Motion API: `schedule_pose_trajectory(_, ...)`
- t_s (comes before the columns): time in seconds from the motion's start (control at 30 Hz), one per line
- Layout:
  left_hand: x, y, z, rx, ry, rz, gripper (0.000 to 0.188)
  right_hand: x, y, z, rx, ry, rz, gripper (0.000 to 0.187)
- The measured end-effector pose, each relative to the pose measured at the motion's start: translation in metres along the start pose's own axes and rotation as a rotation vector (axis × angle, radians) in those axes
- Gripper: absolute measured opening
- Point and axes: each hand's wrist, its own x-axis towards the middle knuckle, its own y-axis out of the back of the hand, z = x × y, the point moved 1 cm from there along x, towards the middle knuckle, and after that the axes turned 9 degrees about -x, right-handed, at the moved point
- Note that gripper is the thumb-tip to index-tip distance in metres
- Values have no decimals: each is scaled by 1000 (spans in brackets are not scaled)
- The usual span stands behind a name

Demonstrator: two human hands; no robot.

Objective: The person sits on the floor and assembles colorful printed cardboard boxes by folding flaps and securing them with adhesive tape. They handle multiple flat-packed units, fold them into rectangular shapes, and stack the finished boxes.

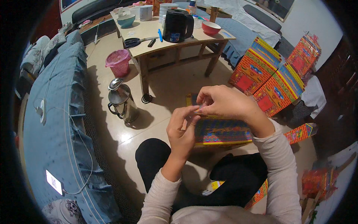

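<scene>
My left hand [181, 127] and my right hand [229, 103] meet in front of me, thumbs and fingers pinched at the tips. Something small and pale shows between them, too little to name. Just beneath them is a colourful printed cardboard piece [223, 131] with a dark blue, patterned face and yellow edges. Its far side is partly covered by my right hand. Whether my fingers touch its edge I cannot tell. Both forearms are in light sleeves, above my dark-trousered knees.
Tall red brick-patterned cardboard panels [278, 93] stand at the right. A wooden table [149, 52] holds a black kettle [176, 26], bowls and scissors [138, 41]. A metal flask [123, 100] and a pink basket [118, 64] are on the floor. A blue-covered sofa [52, 138] runs along the left, with a charging phone [54, 182].
</scene>
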Motion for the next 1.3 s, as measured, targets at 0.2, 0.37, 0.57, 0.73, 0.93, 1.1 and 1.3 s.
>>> schedule_pose_trajectory(0.2, 2, 1, 0, 43, 49, -37, 16, -27, 5, -2, 71, -24, 85, 22)
schedule_pose_trajectory(0.37, 2, 13, -12, -54, 120, -33, 11, -50, -3, -3, 59, 196, 301, 21)
schedule_pose_trajectory(0.57, -1, 5, -20, -290, 265, -50, 13, -65, -28, 8, -234, 286, 582, 12)
schedule_pose_trajectory(0.73, -3, 8, -21, -184, 233, -47, 16, -68, -35, 8, -309, 267, 687, 12)
schedule_pose_trajectory(0.93, -1, 7, -20, -184, 158, -34, 16, -106, -18, 39, -348, 102, 714, 21)
schedule_pose_trajectory(1.1, -2, 2, -24, -196, 177, -33, 12, -172, 11, 101, -186, -68, 771, 25)
schedule_pose_trajectory(1.3, -1, 12, -35, -207, 225, -64, 13, -201, -2, 149, 71, -305, 667, 18)
